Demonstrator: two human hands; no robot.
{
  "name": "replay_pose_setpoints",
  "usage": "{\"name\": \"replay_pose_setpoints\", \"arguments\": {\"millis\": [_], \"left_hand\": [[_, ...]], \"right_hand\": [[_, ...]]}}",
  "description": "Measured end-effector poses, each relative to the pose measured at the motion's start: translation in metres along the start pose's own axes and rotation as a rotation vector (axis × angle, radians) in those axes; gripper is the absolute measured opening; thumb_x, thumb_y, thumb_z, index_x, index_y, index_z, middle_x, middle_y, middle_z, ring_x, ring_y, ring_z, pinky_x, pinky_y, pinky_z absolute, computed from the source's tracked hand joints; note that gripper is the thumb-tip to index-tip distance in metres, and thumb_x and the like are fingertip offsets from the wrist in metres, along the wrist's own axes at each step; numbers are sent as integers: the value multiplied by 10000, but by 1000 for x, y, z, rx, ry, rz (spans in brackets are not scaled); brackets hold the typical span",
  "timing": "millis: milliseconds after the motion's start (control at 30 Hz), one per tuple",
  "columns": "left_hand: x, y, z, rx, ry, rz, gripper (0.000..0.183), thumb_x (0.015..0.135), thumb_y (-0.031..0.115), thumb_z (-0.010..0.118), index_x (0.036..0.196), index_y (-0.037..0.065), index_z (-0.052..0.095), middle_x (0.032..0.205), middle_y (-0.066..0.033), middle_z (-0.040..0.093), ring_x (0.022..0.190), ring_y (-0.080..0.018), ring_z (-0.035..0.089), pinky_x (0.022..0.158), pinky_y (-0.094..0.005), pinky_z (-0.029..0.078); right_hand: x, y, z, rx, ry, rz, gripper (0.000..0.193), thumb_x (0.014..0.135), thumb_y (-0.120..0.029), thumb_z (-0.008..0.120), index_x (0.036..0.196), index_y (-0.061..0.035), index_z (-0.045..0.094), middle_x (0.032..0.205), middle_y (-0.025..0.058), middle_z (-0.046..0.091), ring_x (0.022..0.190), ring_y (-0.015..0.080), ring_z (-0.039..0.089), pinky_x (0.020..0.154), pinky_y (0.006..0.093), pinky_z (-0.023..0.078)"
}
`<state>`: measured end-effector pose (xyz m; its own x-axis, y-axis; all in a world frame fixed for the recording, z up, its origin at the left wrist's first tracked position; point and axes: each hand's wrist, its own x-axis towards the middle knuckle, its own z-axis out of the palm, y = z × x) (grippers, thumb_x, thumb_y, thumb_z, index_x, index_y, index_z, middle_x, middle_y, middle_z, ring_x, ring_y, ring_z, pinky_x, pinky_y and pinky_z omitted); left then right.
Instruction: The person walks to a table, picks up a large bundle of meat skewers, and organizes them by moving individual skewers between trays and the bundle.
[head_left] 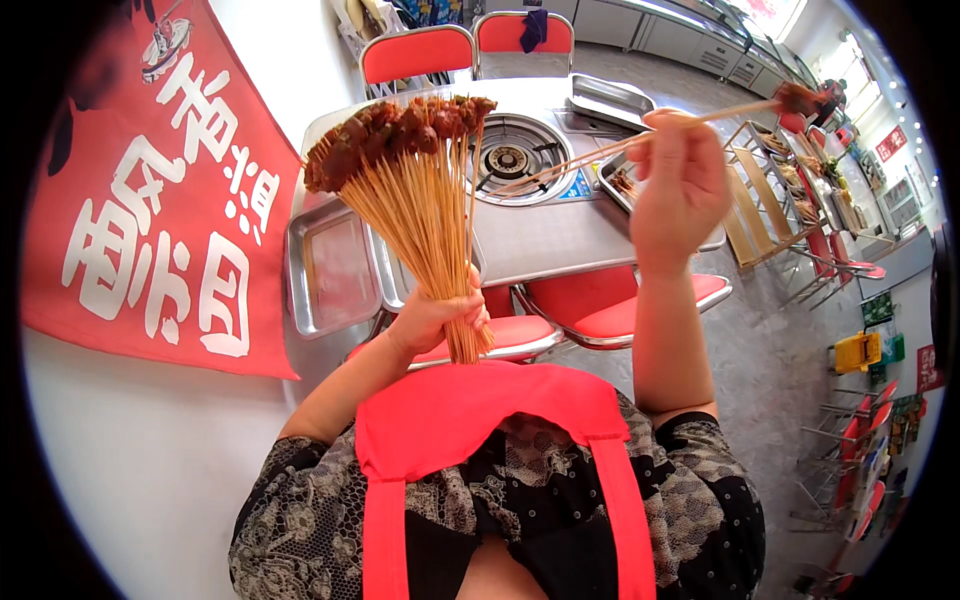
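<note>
A thick bundle of meat skewers (410,210) fans upward in front of me, dark red-brown meat at the top and bare bamboo sticks below. My left hand (440,318) is closed around the lower part of the sticks. Raised on the right, my right hand (680,185) pinches a single meat skewer (740,108). Its meat end points to the upper right, and the bare stick runs down left across the table. The two hands are well apart.
A steel table (550,245) with a built-in gas burner (507,160) lies ahead. Metal trays stand on it: one at left (335,265), one at the back (610,100), one at right holding skewers. Red chairs (585,300) line its near side. A red banner (170,200) hangs on the left wall.
</note>
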<state>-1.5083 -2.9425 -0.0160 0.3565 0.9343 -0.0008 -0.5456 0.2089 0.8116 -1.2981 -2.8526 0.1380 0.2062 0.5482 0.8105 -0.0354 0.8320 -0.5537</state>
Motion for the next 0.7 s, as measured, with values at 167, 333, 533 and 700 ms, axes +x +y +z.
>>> {"name": "replay_pose_setpoints", "arguments": {"millis": [167,333,533,700], "left_hand": [[-8,-13,-8,14,95,11,146,840,0,583,937,58,490,712,-45,523,647,-168,552,680,-330,473],[-1,-11,-4,61,128,24,139,835,12,596,942,36,511,819,-75,577,748,-168,575,680,-303,484],[-4,-6,-2,38,126,51,170,839,17,584,994,40,517,1075,-170,616,904,-195,609,725,-301,508],[-9,-10,-1,-32,96,-26,175,845,15,581,1002,46,510,1079,-196,611,936,-225,613,763,-338,521]], "right_hand": [[-2,-16,-12,-399,-297,263,125,875,-70,571,756,-30,557,623,41,565,533,101,547,494,247,419],[-76,43,33,-459,-558,257,176,809,-133,604,693,-18,541,612,174,592,572,349,602,531,412,479],[-91,49,54,-441,-551,209,236,821,-137,622,681,-10,481,571,148,553,513,323,568,489,384,441],[-99,56,54,-363,-621,259,206,837,-125,595,706,-1,495,601,168,559,551,351,569,499,403,433]]}}
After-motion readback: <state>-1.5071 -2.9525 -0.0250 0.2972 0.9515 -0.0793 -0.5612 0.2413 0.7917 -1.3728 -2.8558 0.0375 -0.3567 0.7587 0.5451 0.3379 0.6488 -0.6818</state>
